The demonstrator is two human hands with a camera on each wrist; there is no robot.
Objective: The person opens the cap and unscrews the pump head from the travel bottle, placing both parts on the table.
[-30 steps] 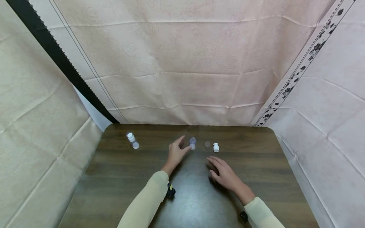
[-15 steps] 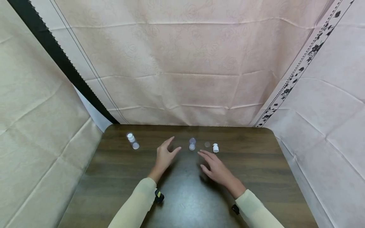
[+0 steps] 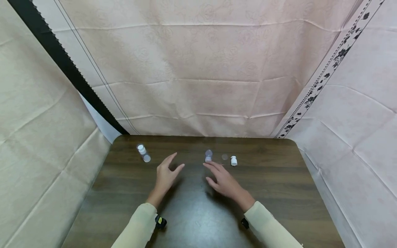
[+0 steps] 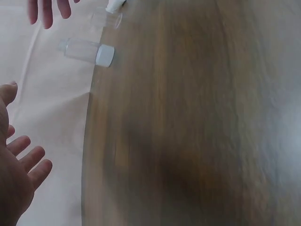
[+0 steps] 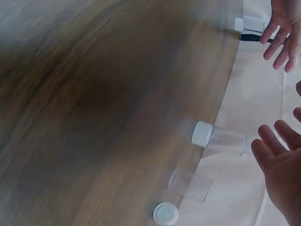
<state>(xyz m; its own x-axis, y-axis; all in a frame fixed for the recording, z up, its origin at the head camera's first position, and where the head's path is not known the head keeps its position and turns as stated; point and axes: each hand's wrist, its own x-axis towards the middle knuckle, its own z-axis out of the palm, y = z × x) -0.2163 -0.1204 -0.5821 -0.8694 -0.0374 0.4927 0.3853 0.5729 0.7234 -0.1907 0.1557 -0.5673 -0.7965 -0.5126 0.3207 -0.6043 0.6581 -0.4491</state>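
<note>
A: Head view? 
B: Left hand (image 3: pixel 164 176) & right hand (image 3: pixel 224 182) over the desk (image 3: pixel 279 193), fingers spread, holding nothing. Clear vial (image 3: pixel 208 156) stands upright just past right fingertips; another vial (image 3: pixel 143 152) far left.

A: Left wrist view? 
B: Blurry; vial w/ white cap (image 4: pixel 88 51), long axis vertical.

A: Right wrist view? 
B: Adds loose cap (image 5: pixel 165 213) & capless tube (image 5: pixel 190 184) beside it.

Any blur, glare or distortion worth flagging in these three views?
Head view: sharp, wide-angle bending at the edges, soft sheen on the table between the arms. Left wrist view: wood grain smeared by motion, capped vial fairly readable. Right wrist view: similar smear, clear vial faint against pale cloth.
</note>
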